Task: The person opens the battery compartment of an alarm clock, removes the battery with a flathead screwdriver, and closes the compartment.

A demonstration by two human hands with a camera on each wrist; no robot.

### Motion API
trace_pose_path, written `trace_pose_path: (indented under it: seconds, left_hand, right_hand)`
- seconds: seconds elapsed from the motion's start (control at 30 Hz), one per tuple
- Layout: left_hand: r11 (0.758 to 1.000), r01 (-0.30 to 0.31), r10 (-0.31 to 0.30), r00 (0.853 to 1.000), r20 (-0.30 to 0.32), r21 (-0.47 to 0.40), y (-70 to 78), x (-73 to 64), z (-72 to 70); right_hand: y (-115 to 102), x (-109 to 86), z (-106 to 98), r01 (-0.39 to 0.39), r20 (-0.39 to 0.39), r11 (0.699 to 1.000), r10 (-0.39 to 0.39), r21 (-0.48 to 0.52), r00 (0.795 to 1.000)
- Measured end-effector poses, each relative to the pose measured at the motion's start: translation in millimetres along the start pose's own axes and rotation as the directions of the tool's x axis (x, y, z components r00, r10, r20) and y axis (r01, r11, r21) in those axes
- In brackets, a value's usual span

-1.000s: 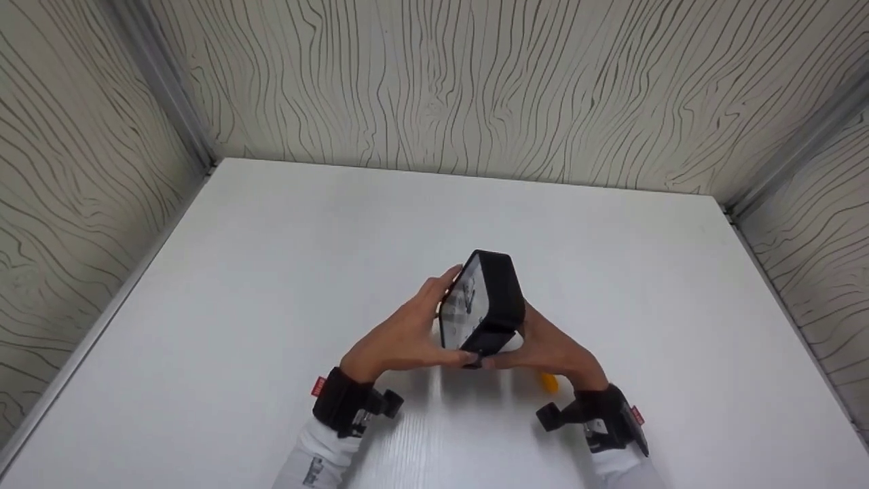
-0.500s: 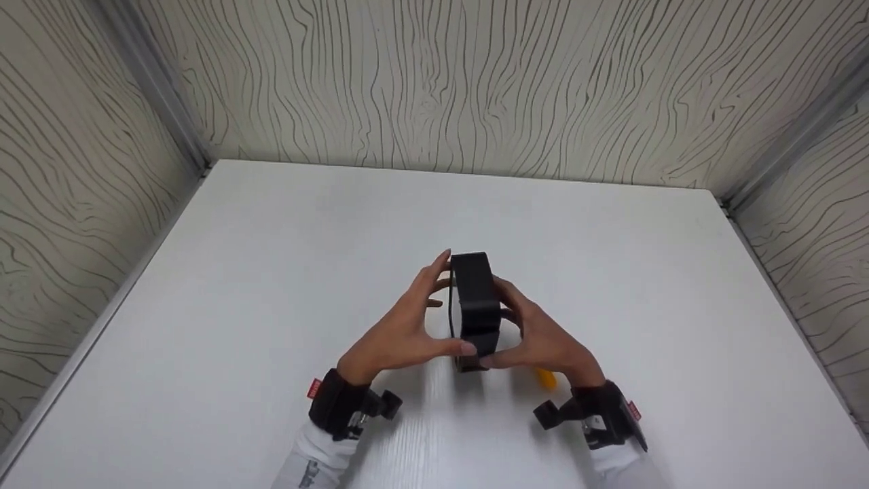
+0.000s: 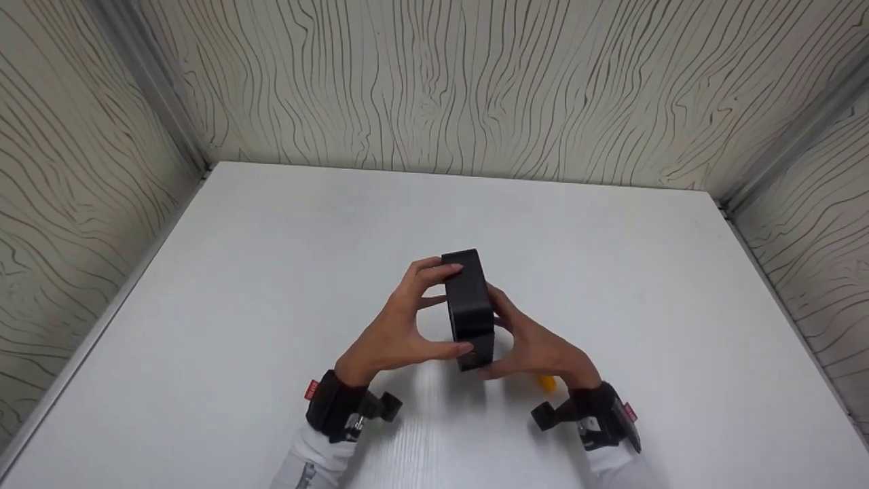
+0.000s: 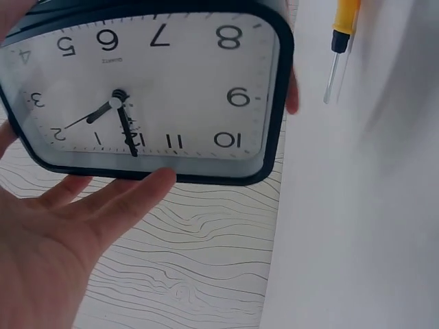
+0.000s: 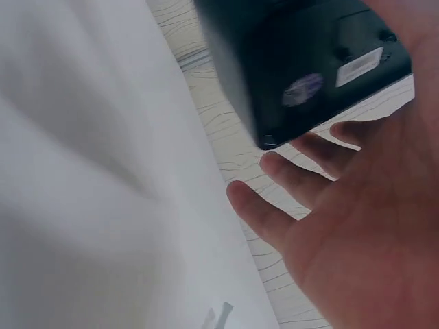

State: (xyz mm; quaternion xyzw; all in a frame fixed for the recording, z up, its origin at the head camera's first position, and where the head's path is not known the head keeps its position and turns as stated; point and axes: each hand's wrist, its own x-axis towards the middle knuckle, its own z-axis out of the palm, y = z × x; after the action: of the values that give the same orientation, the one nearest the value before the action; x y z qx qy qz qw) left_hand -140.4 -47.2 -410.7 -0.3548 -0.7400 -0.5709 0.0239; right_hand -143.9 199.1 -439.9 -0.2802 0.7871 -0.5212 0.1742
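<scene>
A black clock with rounded corners is held up off the table between both hands, its narrow side turned to the head view. Its white dial faces the left palm and appears upside down in the left wrist view. My left hand grips it, thumb on the near part of the narrow side and fingertips at the far end. With my right hand I hold it from the back, thumb at the near lower edge. The clock's back shows a white label and a purple round sticker.
A screwdriver with a yellow handle lies on the white table, mostly hidden under the right forearm in the head view. Its metal shaft shows in the right wrist view. Wood-patterned panels enclose the table's back and sides.
The clock has turned so its dial swings out of the head view and its narrow side shows. It has shifted slightly left. The left fingers have moved onto its far end.
</scene>
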Motion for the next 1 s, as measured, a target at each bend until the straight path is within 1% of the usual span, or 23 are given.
trace_pose_path:
  seconds: [0.07,0.13,0.27,0.37,0.47,0.57,0.7,0.83,0.9,1.0]
  left_hand:
    - [1.000,0.012,-0.012,1.000,0.006,-0.018,-0.3,-0.6,-0.8]
    - [0.999,0.026,-0.026,1.000,0.013,-0.021,-1.0,-1.2,-1.9]
    - [0.999,0.032,-0.032,0.999,0.013,-0.022,-3.3,-1.8,-4.2]
    - [0.999,0.034,-0.033,0.999,0.006,-0.039,-5.8,-2.2,-7.0]
    - [0.997,0.060,-0.059,0.998,0.014,-0.052,-8.3,-3.0,-11.6]
    - [0.994,0.103,-0.101,0.994,0.036,-0.030,-10.9,-4.9,-17.7]
    - [0.985,0.165,-0.169,0.982,0.088,0.051,-14.5,-7.8,-24.6]
    - [0.972,0.202,-0.218,0.965,0.143,0.119,-20.2,-10.0,-28.6]
    - [0.964,0.229,-0.251,0.953,0.169,0.138,-23.3,-11.1,-30.1]
    - [0.944,0.280,-0.313,0.928,0.201,0.175,-28.5,-12.9,-30.8]
  right_hand:
    - [1.4,0.6,0.1,0.008,0.013,0.999,-0.008,-0.051,1.000]
    - [1.7,0.8,-0.3,0.023,0.009,0.997,-0.022,-0.079,1.000]
    - [0.9,-0.1,-2.6,0.047,-0.016,0.993,-0.049,-0.111,0.999]
    - [1.0,-0.8,-5.3,0.047,-0.025,0.991,-0.051,-0.124,0.998]
    - [2.3,-1.7,-7.6,0.039,-0.022,0.988,-0.043,-0.150,0.999]
    - [4.9,-2.6,-9.3,0.033,-0.013,0.982,-0.036,-0.187,0.999]
    - [7.7,-4.4,-11.1,0.024,-0.008,0.970,-0.027,-0.240,1.000]
    - [7.2,-6.4,-12.8,-0.007,-0.018,0.957,0.001,-0.291,1.000]
    - [6.6,-7.4,-13.5,-0.023,-0.026,0.949,0.016,-0.313,1.000]
    - [7.8,-8.3,-14.1,-0.037,-0.032,0.940,0.028,-0.339,0.999]
